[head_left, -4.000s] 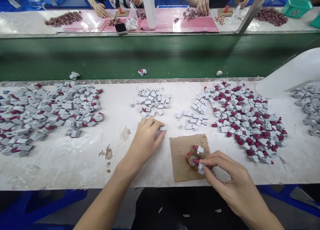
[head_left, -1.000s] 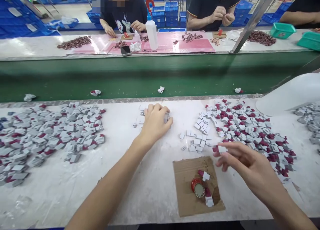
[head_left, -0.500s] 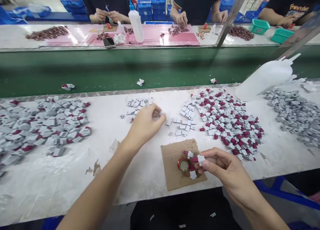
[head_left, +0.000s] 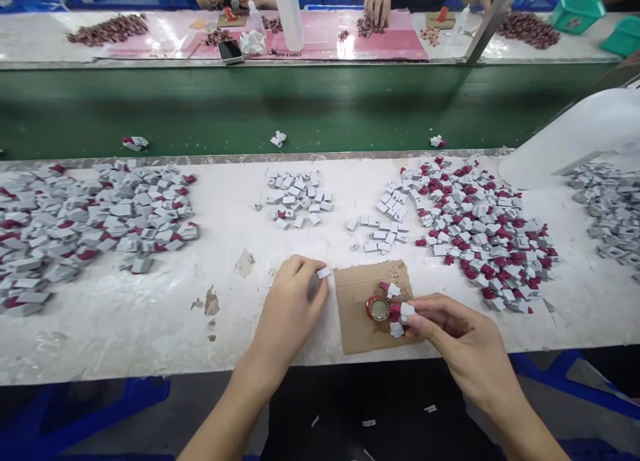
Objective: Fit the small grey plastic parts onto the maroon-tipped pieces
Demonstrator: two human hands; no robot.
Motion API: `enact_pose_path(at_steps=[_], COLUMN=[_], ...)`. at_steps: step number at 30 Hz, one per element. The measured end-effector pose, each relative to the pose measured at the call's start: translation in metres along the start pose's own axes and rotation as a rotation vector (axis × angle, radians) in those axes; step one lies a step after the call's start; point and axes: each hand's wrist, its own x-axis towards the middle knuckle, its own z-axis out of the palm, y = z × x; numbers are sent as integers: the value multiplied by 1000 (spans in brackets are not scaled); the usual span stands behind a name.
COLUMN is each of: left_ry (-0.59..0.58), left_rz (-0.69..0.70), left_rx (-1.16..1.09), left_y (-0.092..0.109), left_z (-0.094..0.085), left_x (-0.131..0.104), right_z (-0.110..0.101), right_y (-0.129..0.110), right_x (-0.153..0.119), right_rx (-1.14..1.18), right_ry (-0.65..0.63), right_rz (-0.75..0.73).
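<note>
Between the thumb and fingers of my left hand (head_left: 290, 307) is a small light-grey plastic block (head_left: 324, 272), just left of the cardboard piece (head_left: 357, 334). My right hand (head_left: 457, 334) pinches a grey and maroon plastic part (head_left: 407, 311) over the cardboard, its maroon end pointing left at a red-rimmed bottle cap (head_left: 378, 308). Another grey and maroon part (head_left: 393, 290) lies on the cardboard behind the cap. A further grey piece (head_left: 397, 329) lies nearer me, partly beside my right fingertips. Loose grey blocks (head_left: 383, 236) sit just beyond the cardboard.
Heaps of grey and maroon parts lie left (head_left: 100, 214) and right (head_left: 480, 227), with a small grey pile (head_left: 300, 197) between. A large white bottle (head_left: 575, 134) leans at right. Past the green belt (head_left: 225, 107), co-workers' hands (head_left: 377, 7) handle small brown parts.
My left hand has come back from the small grey pile toward the cardboard, with a grey block in its fingers. My right hand still pinches its part by the cap. The view has tipped downward.
</note>
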Motion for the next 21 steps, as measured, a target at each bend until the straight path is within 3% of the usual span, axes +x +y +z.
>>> enact_pose_path(at_steps=[6, 13, 21], left_ry=[-34, -302, -231], left_rz=[-92, -273, -302], left_rx=[-228, -827, -942], left_y=[12, 26, 28], left_z=[-2, -6, 6], left_x=[1, 5, 5], right_z=[4, 4, 6], right_y=[10, 9, 8], right_x=[-6, -11, -10], right_rx=[-35, -271, -342], right_ry=[-4, 13, 13], right_rz=[-89, -302, -286])
